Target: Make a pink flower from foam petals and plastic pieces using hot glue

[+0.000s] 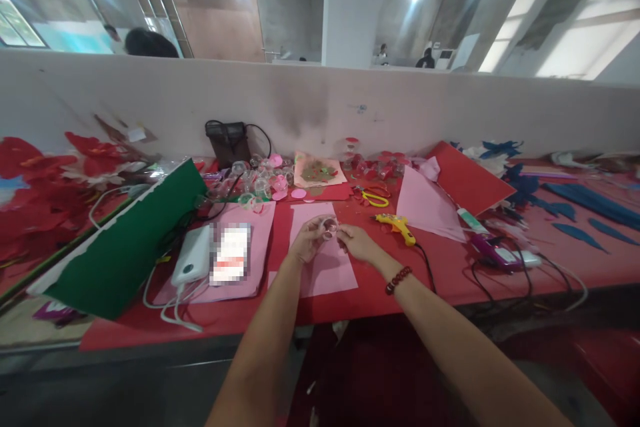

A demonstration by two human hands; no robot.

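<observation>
Red-covered table (377,293), 1 yellow glue gun (397,225)

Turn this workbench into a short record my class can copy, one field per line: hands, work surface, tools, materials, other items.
Left hand: holds a clear round piece
Right hand: fingers at its edge, grip unclear; beaded bracelet on wrist
Beneath hands: pink sheet on red table covering
Tools: yellow glue gun, yellow-handled scissors
Materials: green sheet, blue leaf-shaped pieces, red flowers
Other items: black bag, white power bank
</observation>
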